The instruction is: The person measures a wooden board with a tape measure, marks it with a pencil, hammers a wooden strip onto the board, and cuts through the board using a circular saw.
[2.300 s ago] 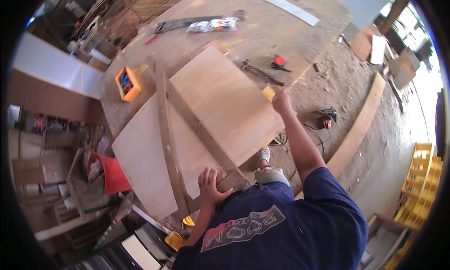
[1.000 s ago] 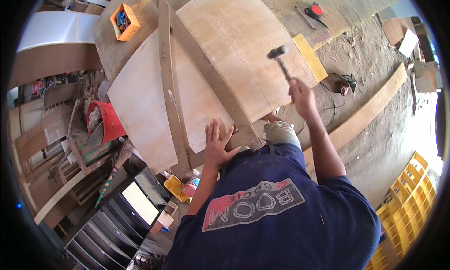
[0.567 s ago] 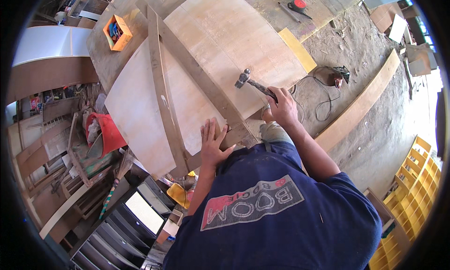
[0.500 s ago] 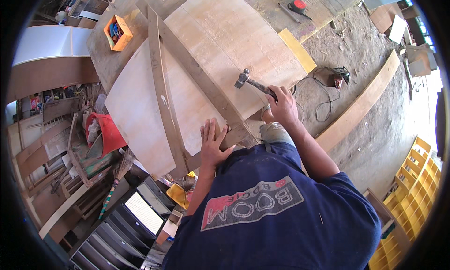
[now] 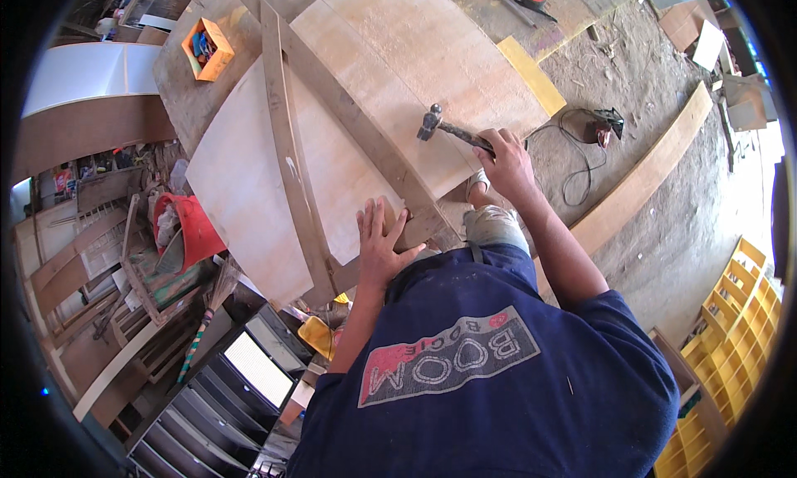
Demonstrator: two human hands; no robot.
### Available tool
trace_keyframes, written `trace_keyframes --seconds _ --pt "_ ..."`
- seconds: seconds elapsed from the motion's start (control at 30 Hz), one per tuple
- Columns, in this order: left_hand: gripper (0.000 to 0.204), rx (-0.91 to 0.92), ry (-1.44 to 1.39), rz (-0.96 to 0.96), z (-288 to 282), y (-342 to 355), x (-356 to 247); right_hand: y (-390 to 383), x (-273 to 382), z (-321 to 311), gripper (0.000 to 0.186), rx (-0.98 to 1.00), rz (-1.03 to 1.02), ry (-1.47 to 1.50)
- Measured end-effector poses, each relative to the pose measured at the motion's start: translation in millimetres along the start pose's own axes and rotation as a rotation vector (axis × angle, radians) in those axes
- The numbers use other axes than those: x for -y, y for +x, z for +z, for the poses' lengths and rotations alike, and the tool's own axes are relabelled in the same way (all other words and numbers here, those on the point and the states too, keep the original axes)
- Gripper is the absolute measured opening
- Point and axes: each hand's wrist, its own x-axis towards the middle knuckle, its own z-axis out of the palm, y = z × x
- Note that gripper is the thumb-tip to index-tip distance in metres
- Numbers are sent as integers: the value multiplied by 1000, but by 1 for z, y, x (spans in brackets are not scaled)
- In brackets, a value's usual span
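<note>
While pinning dark batten (image 5: 357,137) w/ left hand (image 5: 380,247) spread flat near its lower end, right hand (image 5: 508,164) grips hammer (image 5: 452,131) by handle end, head over plywood panel (image 5: 349,121). Head-heavy, rigid; prob. best held low on handle. Panel stiff but thin.

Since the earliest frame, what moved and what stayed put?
The right hand took up a hammer, raised it, then brought it down; its head now sits low over the plywood panel, near the diagonal wooden strip. Contact can't be told. The left hand stayed flat on the panel's near end. Panel, strips and orange box kept their layout.
</note>
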Motion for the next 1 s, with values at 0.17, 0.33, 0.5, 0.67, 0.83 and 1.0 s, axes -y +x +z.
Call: trace_keyframes --seconds 0.17,0.33,0.5,0.67,0.83,1.0 --pt "90 -23 32 30 2 -1 3 2 -1 1 29 22 -9 -21" --pt "92 58 -18 28 -22 -4 8 3 -4 1 28 40 7 -11" --pt "94 213 49 26 -40 -44 51 7 4 -7 28 101 57 7" --pt "99 149 67 136 -29 -54 61 8 2 -3 28 83 36 -9" --pt "100 146 78 166 -26 -52 64 7 2 -3 29 79 32 -3" --pt "99 147 82 168 -25 -52 64 8 2 -3 29 86 43 -4"
